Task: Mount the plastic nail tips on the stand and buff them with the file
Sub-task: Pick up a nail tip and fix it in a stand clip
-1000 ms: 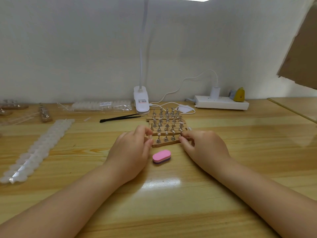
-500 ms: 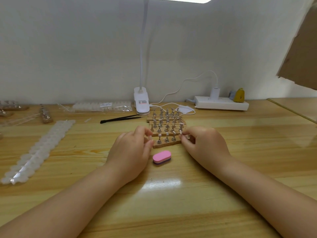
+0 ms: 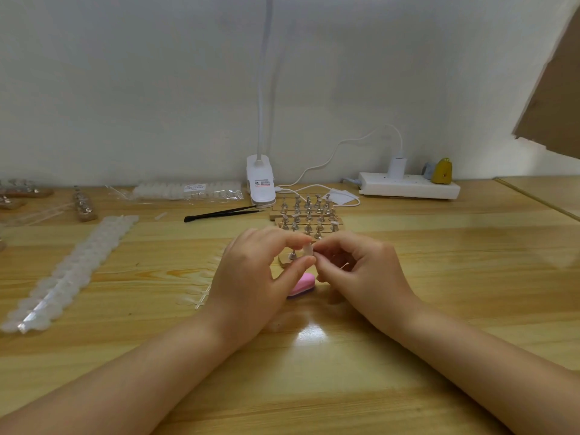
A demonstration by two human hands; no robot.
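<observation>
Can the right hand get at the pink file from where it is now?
Probably yes: the pink file lies just below the right hand, but that hand pinches a nail tip and must free its grip first.

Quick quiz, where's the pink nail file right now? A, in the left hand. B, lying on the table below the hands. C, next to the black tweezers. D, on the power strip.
B: the pink nail file lies flat on the table, partly hidden beneath the left hand and right hand, which pinch a nail tip.

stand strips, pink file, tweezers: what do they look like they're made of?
Stand strips: light wood bases, likely; shiny metal pegs that glint.
Pink file: looks like matte foam, with a purple layer beneath.
Tweezers: black, matte, probably coated metal; too small to confirm.
</observation>
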